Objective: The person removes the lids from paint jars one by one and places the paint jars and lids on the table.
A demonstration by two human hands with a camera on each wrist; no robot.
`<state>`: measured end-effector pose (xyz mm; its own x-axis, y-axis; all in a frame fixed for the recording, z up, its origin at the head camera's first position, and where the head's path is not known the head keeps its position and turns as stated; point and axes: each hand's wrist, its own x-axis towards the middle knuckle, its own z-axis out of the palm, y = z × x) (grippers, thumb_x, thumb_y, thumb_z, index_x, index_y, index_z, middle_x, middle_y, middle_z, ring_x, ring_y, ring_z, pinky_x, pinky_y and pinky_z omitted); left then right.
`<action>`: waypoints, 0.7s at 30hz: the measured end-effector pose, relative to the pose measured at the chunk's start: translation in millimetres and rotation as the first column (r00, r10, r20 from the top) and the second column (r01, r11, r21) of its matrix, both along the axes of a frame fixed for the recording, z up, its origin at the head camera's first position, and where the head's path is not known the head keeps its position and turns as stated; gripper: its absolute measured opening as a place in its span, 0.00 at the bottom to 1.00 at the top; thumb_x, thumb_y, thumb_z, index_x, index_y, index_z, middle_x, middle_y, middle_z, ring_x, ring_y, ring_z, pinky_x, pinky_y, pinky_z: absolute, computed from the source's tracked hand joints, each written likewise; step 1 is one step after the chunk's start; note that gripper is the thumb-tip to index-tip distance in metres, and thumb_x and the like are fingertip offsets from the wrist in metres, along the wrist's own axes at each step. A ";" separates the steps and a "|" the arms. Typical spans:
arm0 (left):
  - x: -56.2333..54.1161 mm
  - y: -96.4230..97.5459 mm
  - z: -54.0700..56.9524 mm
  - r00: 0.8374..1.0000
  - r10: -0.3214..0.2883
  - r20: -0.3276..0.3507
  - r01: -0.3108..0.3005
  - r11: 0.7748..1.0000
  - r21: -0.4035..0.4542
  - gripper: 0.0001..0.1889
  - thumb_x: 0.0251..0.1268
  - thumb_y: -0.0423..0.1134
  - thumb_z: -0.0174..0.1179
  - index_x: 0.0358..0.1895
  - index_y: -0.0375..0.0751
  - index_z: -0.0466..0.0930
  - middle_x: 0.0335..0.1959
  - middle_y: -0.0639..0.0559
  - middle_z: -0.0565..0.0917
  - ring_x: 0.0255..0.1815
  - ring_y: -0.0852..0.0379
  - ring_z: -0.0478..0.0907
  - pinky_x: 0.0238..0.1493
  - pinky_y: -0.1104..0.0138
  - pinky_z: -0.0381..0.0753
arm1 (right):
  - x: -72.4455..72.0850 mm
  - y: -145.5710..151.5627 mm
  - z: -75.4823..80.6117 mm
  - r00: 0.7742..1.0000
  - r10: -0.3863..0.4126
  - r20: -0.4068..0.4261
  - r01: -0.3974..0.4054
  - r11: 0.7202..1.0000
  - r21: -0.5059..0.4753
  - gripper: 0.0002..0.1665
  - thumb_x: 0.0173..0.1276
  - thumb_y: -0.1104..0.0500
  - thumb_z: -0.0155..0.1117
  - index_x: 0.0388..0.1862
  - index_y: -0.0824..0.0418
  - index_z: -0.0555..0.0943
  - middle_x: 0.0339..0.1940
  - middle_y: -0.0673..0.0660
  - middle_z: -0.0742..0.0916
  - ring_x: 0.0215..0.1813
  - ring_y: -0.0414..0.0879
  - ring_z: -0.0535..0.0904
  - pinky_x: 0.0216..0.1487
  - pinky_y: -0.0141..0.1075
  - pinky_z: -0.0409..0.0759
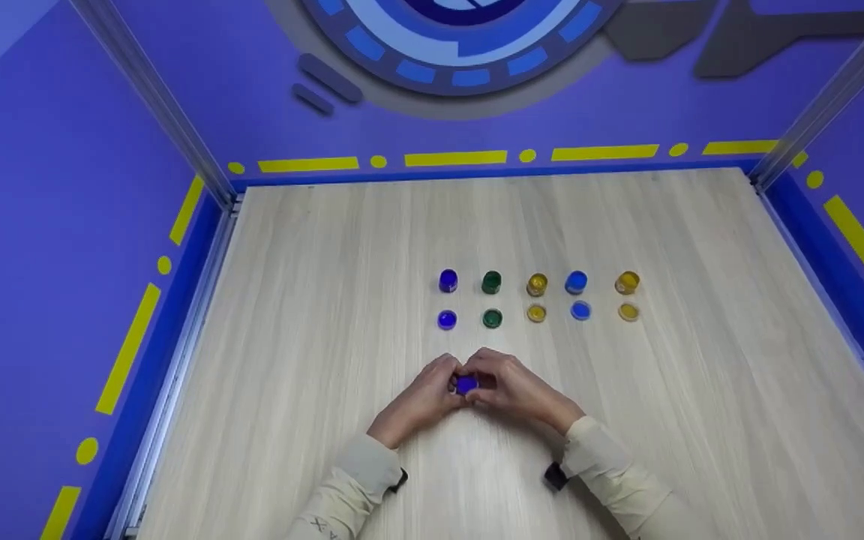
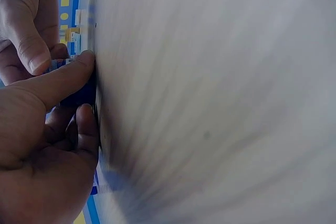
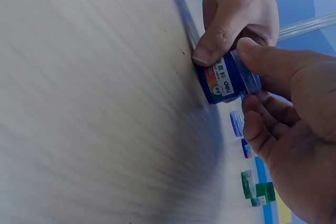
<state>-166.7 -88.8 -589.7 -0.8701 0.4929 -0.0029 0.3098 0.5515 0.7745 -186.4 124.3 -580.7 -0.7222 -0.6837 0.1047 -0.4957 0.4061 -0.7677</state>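
A small blue-violet paint jar (image 1: 466, 385) with a printed label stands on the table between both hands. My left hand (image 1: 424, 395) holds the jar's body, thumb on its near side, as the right wrist view shows. The clear ridged lid (image 3: 248, 74) is on the jar, and my right hand (image 1: 516, 386) pinches it between thumb and fingers. In the left wrist view, the left thumb and fingers hide much of the dark blue jar body (image 2: 81, 94).
Beyond the hands stands a row of open paint jars: violet (image 1: 448, 281), green (image 1: 491, 283), ochre (image 1: 537, 284), blue (image 1: 576, 283) and yellow (image 1: 628, 283). A matching lid lies before each, such as the green lid (image 1: 492, 319). Panels surround the wooden table (image 1: 312, 300).
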 end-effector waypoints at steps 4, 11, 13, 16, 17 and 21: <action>-0.1 0.5 -0.7 1.000 -0.003 -0.015 0.003 1.000 0.002 0.14 0.65 0.38 0.72 0.41 0.40 0.74 0.38 0.53 0.73 0.38 0.62 0.66 0.41 0.69 0.69 | 1.9 1.0 1.1 0.999 0.036 -0.014 -0.036 0.999 0.024 0.18 0.71 0.60 0.71 0.58 0.62 0.85 0.53 0.52 0.83 0.54 0.44 0.79 0.58 0.41 0.80; -2.5 1.1 -2.4 1.000 -0.006 -0.006 0.006 1.000 -0.005 0.13 0.65 0.37 0.72 0.40 0.40 0.74 0.39 0.55 0.74 0.39 0.62 0.67 0.44 0.68 0.72 | 5.8 -0.3 -6.2 0.995 0.034 -0.094 -0.034 0.999 0.005 0.20 0.66 0.66 0.70 0.58 0.61 0.86 0.54 0.51 0.79 0.57 0.44 0.74 0.61 0.42 0.76; -2.9 1.2 -2.9 1.000 -0.008 0.006 0.008 1.000 -0.017 0.14 0.66 0.39 0.72 0.42 0.41 0.74 0.40 0.56 0.74 0.40 0.62 0.67 0.45 0.68 0.72 | 6.7 0.2 -9.4 0.995 0.007 -0.101 -0.009 1.000 -0.018 0.22 0.64 0.64 0.70 0.59 0.60 0.86 0.54 0.51 0.78 0.56 0.45 0.74 0.59 0.42 0.76; -2.8 1.4 -2.8 1.000 -0.008 0.027 0.009 0.999 -0.037 0.16 0.66 0.43 0.71 0.47 0.41 0.75 0.41 0.57 0.73 0.41 0.61 0.69 0.46 0.67 0.73 | 8.6 1.2 -11.5 0.996 -0.055 -0.068 0.052 0.997 -0.050 0.23 0.65 0.59 0.72 0.60 0.56 0.85 0.54 0.50 0.78 0.55 0.46 0.74 0.59 0.41 0.75; -2.8 1.4 -2.8 1.000 -0.007 0.030 0.008 0.999 -0.036 0.16 0.67 0.43 0.71 0.48 0.41 0.76 0.42 0.57 0.74 0.42 0.60 0.70 0.47 0.67 0.74 | 9.1 1.3 -11.7 0.996 -0.079 -0.051 0.076 0.995 -0.062 0.23 0.66 0.57 0.73 0.61 0.56 0.84 0.55 0.51 0.78 0.55 0.47 0.75 0.58 0.41 0.75; -2.6 1.2 -2.3 1.000 0.000 0.031 0.001 1.000 -0.008 0.15 0.66 0.41 0.72 0.48 0.40 0.76 0.43 0.55 0.76 0.45 0.57 0.74 0.49 0.65 0.77 | 11.4 0.0 -12.0 0.983 -0.181 -0.014 0.178 0.978 -0.107 0.27 0.66 0.52 0.77 0.60 0.61 0.82 0.52 0.56 0.81 0.50 0.50 0.77 0.51 0.40 0.77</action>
